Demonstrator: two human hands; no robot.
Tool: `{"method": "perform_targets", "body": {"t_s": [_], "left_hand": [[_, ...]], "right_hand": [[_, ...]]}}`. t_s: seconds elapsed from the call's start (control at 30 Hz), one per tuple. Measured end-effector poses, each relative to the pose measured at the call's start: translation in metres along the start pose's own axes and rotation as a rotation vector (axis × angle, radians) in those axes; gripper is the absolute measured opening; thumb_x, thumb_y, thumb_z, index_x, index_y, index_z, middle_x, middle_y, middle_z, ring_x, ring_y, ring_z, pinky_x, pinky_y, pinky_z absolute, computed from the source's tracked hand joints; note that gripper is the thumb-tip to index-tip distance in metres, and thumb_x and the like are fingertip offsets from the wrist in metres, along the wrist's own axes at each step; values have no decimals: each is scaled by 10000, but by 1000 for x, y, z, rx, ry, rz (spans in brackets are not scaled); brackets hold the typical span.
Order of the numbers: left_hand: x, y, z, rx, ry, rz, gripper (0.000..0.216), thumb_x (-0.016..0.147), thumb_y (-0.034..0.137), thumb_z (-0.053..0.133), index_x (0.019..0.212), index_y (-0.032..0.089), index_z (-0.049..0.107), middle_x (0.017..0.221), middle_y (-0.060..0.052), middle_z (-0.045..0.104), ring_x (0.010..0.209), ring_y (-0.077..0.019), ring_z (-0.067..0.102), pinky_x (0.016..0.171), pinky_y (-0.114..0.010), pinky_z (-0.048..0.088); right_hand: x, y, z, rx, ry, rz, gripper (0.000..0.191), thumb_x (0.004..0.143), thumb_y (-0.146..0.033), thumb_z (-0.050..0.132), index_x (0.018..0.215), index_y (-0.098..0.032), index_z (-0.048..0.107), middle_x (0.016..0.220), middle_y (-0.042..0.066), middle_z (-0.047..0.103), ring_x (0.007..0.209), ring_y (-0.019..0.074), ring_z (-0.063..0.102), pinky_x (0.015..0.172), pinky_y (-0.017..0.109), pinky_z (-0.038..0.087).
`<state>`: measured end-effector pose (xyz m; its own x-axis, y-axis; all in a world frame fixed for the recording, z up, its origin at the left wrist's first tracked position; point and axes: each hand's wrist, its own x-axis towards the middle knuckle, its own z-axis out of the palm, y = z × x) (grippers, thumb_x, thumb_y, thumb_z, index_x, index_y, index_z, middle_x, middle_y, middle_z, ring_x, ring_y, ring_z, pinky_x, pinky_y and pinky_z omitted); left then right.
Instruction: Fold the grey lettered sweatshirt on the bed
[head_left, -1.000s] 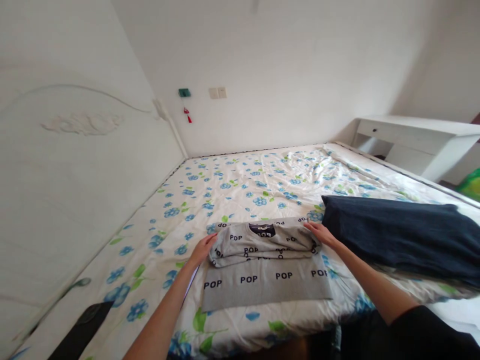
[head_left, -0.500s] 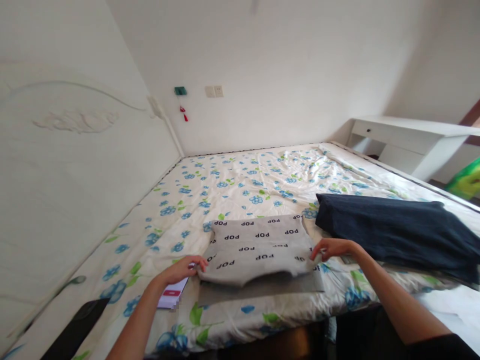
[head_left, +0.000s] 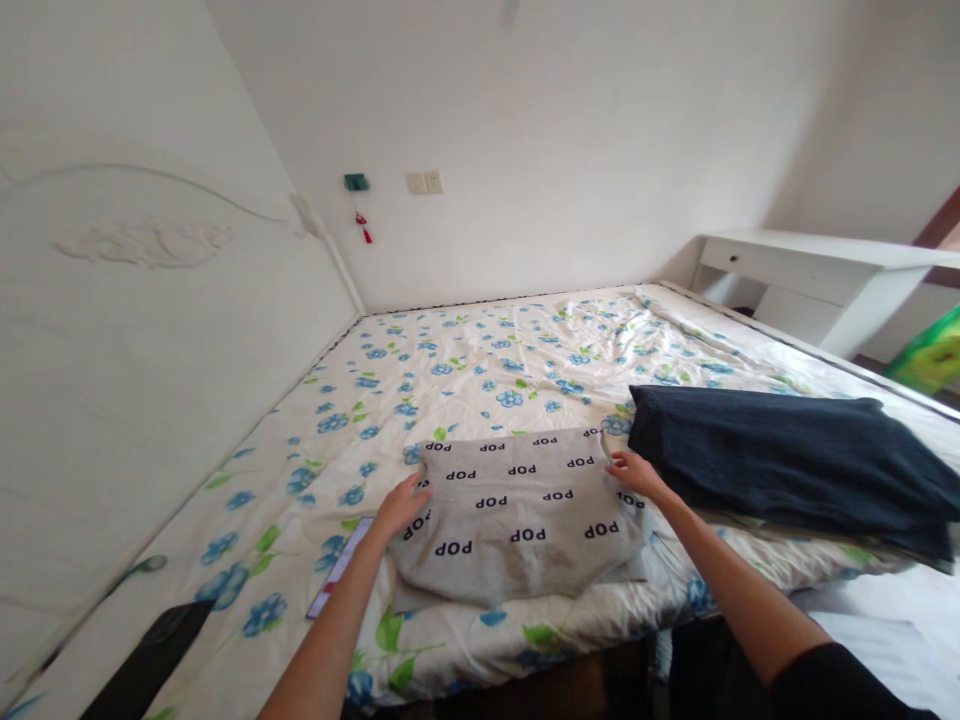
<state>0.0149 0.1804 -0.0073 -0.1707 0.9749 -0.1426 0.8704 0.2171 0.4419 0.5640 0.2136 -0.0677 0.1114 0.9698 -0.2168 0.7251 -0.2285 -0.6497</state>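
Grey sweater [head_left: 502, 520] lies folded between left grip [head_left: 405, 503] and right grip [head_left: 634, 473].

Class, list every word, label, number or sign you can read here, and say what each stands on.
"POP": printed repeatedly, upside down from this view, on the grey garment.
Screen of the flat device beside it: red patch, too blurred to read.
Green wall fixture: too small to read.

And the left forearm [head_left: 339, 622] covers part of the flat pale object [head_left: 345, 562] | underlayer [head_left: 631, 571] of the grey garment [head_left: 517, 515], mostly out of sight | near left, black strip [head_left: 150, 655] chopped by the frame | right, green thing [head_left: 930, 357] chopped too, unidentifiable!
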Motion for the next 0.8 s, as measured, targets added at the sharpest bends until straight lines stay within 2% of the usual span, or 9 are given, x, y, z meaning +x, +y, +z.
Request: {"method": "perform_targets", "body": {"t_s": [0.1, 0.2, 0.33, 0.4, 0.5, 0.7, 0.8], "left_hand": [[15, 9, 11, 94, 3, -13, 584, 957, 461, 578, 1441, 139, 637, 1517, -211, 695, 1373, -310, 692, 1124, -352, 512], [29, 8, 17, 123, -17, -50, 535, 982, 495, 575, 1393, 166, 673, 1412, -183, 766, 1286, -323, 738, 1038, -355, 540], [41, 3, 24, 145, -20, -141, 567, 1002, 626, 532, 1262, 173, 752, 1334, -188, 800, 1258, -376, 744, 965, -381, 560], [45, 4, 27, 160, 10, -171, 608, 989, 659, 548, 1272, 165, 759, 1331, -204, 797, 1254, -406, 737, 953, -406, 563], [49, 10, 26, 149, 88, -187, 568, 995, 601, 577, 1340, 180, 742, 1357, -191, 789, 1251, -402, 734, 958, -415, 560], [54, 26, 17, 51, 289, -205, 581, 1014, 594, 553, 1400, 191, 716, 1363, -177, 789, 1258, -406, 724, 979, -439, 554], [50, 27, 18, 34, 276, -200, 534, 1027, 547, 540, 1422, 222, 693, 1394, -149, 782, 1288, -392, 714, 1010, -441, 548]], "right_hand": [[11, -10, 8, -11, 7, 29, 501, 944, -465, 770, 1352, -175, 750, 1248, 149, 814, 1209, 299, 768, 1048, 331, 565], [25, -13, 10, -15, 1, 75, 510, 971, -498, 738, 1353, -160, 743, 1250, 159, 811, 1216, 301, 762, 1037, 335, 568], [39, -11, 11, 15, -68, 117, 429, 959, -505, 755, 1206, -157, 796, 1184, 139, 822, 1168, 293, 768, 992, 317, 575], [43, -11, 11, 62, -124, 120, 386, 924, -484, 799, 1125, -155, 812, 1120, 130, 830, 1098, 289, 778, 949, 309, 583], [46, -17, 11, 132, -136, 79, 299, 907, -407, 811, 1075, -159, 819, 1071, 118, 833, 1032, 279, 780, 917, 308, 589], [46, -31, 12, 352, -57, 15, 326, 967, -419, 710, 1159, -169, 793, 1181, 117, 828, 1061, 259, 782, 910, 301, 606], [40, -30, 12, 304, -6, 81, 348, 963, -373, 710, 1239, -169, 764, 1211, 112, 822, 1112, 253, 779, 955, 302, 601]]}}
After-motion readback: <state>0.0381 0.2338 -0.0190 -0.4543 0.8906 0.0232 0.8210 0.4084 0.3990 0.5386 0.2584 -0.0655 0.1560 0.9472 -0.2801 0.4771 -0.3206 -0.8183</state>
